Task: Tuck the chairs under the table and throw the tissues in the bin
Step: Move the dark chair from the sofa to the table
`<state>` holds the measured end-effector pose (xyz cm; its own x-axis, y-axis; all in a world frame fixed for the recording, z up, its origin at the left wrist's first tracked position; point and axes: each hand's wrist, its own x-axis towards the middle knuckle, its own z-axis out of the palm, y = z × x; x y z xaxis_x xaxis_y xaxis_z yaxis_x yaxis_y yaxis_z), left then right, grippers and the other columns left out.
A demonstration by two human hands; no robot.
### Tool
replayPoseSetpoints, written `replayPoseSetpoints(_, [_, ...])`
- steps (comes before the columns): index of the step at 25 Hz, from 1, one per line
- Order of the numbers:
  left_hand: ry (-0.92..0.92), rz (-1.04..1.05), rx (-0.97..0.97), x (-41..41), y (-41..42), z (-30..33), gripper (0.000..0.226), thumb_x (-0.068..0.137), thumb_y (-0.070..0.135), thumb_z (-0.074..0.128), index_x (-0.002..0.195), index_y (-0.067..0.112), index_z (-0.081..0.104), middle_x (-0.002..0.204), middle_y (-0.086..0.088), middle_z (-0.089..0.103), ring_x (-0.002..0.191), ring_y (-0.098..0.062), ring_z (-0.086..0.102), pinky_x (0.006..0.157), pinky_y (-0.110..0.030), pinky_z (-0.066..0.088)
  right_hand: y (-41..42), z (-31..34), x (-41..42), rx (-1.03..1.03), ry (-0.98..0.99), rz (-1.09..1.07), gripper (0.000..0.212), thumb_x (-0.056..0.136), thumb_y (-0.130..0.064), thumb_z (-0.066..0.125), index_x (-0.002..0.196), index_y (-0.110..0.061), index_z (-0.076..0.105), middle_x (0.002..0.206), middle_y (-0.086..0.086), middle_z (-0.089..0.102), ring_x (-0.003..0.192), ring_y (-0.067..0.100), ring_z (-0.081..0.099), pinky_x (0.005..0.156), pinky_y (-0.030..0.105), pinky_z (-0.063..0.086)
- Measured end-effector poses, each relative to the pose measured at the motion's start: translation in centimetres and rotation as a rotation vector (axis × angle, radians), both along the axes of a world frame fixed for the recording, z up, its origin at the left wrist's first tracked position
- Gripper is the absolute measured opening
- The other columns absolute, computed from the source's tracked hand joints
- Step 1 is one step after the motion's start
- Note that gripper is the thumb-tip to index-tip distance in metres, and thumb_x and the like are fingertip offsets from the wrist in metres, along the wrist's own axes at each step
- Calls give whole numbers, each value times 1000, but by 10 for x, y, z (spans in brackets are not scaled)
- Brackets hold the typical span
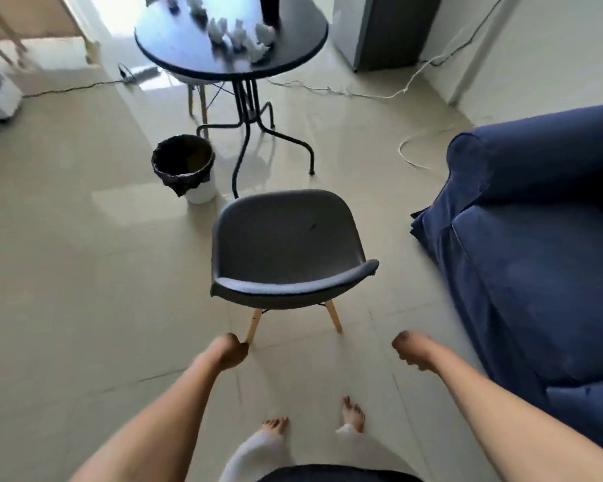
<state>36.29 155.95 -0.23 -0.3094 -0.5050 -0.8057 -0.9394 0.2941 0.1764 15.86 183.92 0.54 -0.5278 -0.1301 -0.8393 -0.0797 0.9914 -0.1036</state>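
Blue sofa (536, 259) stands beside and beyond the right hand (413, 349). Round black table (174, 46) stands well beyond both hands, a second chair (197, 95) partly under its far side. Grey chair (286, 248) stands just ahead of both hands, between them and the table, not tucked under it, its backrest nearest. Bin (185, 168) sits beyond the left hand (230, 351), beside the table base. Crumpled tissues (239, 36) lie on the tabletop. Both hands hang loosely curled and hold nothing; the left is close to a chair leg, contact unclear.
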Motion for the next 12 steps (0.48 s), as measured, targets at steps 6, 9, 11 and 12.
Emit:
replayPoseSetpoints(6, [256,850,237,-22,-7,33,46,100,40,29,121,5,51,125,-16,53,126,-34,50,104,-45,40,-47,18,-82,-433,-269,-864,44,100,-28,37,137,-6,45,124,19,57,119,32,53,96,37,46])
replayPoseSetpoints(9, [493,1227,412,-37,-31,33,62,99,48,30,137,0,42,136,-16,51,131,-34,47,104,-48,40,-71,23,-109,-536,-404,-1182,73,92,-47,48,147,-6,25,155,22,24,145,36,25,115,49,30])
replayPoseSetpoints(11, [584,1400,654,-49,-46,36,71,96,55,32,137,-3,37,131,-18,49,136,-33,41,110,-46,34,-83,26,-120,-553,-531,-1321,98,82,-54,59,152,-9,7,159,19,12,147,39,16,115,52,26])
replayPoseSetpoints(12, [601,1458,747,-55,-54,37,74,94,57,34,134,-5,37,129,-21,49,136,-32,41,112,-44,32,-90,27,-123,-553,-611,-1355,105,78,-55,64,152,-11,5,158,21,12,146,41,16,115,52,25])
